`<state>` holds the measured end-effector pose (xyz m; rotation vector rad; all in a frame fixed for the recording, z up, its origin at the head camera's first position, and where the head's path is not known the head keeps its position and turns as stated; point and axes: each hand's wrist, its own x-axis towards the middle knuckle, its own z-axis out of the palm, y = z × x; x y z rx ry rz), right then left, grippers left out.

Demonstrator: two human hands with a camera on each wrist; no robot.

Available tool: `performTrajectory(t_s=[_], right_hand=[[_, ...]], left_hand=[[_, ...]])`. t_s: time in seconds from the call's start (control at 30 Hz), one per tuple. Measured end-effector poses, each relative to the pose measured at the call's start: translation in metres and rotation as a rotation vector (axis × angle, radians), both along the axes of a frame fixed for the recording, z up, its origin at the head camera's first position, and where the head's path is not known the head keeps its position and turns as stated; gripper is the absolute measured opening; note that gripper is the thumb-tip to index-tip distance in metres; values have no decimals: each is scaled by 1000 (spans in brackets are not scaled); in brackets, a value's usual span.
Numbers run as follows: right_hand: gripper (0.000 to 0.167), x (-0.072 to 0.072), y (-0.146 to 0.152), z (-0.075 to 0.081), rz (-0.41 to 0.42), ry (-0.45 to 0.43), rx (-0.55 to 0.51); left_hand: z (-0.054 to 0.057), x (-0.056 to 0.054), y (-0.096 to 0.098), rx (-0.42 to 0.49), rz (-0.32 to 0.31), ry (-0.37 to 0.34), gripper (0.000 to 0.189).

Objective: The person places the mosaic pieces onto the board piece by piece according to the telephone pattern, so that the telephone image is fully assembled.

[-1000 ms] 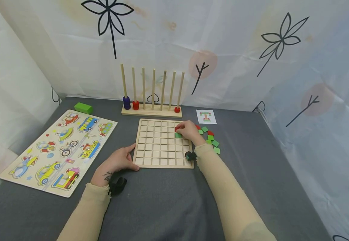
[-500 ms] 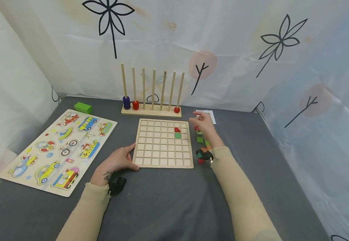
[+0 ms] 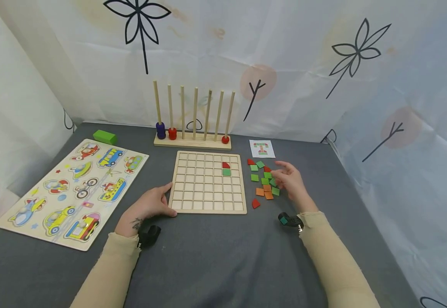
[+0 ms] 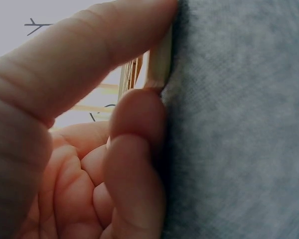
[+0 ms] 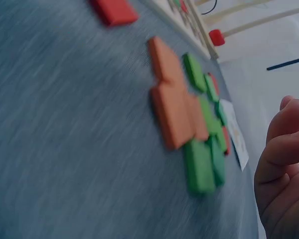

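A square wooden grid board (image 3: 204, 201) lies on the table, with a red quarter-round tile (image 3: 226, 165) and a green square tile (image 3: 226, 172) in adjoining cells at its upper right. My left hand (image 3: 151, 204) holds the board's near-left corner between thumb and fingers; the left wrist view shows the board's edge (image 4: 157, 67) between them. To the board's right, my right hand (image 3: 290, 182) is above the right side of a group of loose tiles, fingers loosely bent and holding nothing. Orange tiles (image 5: 173, 114), green tiles (image 5: 199, 167) and a red tile (image 5: 114, 11) appear in the right wrist view.
Behind the board stands a wooden rack of pegs (image 3: 192, 142) with blue and red beads. A small pattern card (image 3: 269, 149) lies at the back right. On the left are a vehicle picture puzzle (image 3: 63, 209) and a green block (image 3: 105, 137).
My right hand has let go of the red quarter-round tile on the board and moved right, past the card, to the loose tiles. My left hand has stayed at the board's corner.
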<state>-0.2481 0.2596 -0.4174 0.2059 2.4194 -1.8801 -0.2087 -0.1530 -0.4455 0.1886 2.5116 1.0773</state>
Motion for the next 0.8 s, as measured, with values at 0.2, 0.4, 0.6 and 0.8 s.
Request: performTrajectory(t_s=[0.2, 0.4, 0.6, 0.8], right_hand=[[54, 15, 21, -14, 72, -19, 80], [55, 20, 29, -21, 131, -101, 225], [54, 19, 26, -23, 129, -179, 298], [53, 17, 25, -24, 109, -199, 345]], left_hand=[[0, 0, 0, -2, 0, 0, 102], [0, 0, 0, -4, 5, -6, 102], [0, 0, 0, -1, 6, -10, 102], [0, 0, 0, 3, 2, -6, 102]])
